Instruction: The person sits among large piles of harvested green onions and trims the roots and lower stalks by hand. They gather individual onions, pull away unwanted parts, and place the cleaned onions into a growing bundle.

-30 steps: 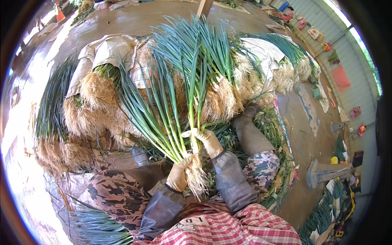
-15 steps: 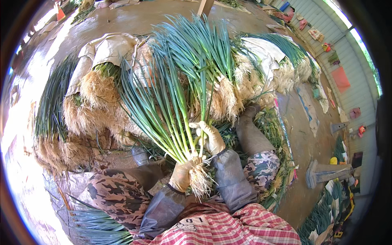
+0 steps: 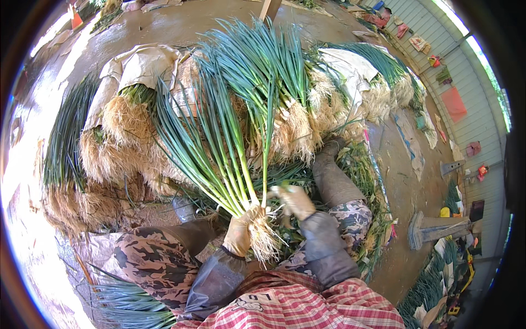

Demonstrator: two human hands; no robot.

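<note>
Green-onion bunch (image 3: 233, 178), held between the knees (image 3: 353, 216): long axis runs away from the shirt (image 3: 307, 307), leaves (image 3: 192, 148) fanned forward-left, roots (image 3: 266, 236) nearest the wearer. Left hand (image 3: 237, 237) grips near the roots; right hand (image 3: 296, 202), blurred, grasp indeterminable, has shifted rightward since half a second earlier. Muddy floor (image 3: 400, 194) extends beyond the right boot (image 3: 333, 172).

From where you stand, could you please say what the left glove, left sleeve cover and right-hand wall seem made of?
Left glove: matte tan, perhaps rubber or coated fabric; it fits closely, but this stays uncertain.
Left sleeve cover: probably plastic film, as it looks shiny, creased and slightly see-through.
Wall: likely painted sheet metal, dull, judging by its ribs.
</note>
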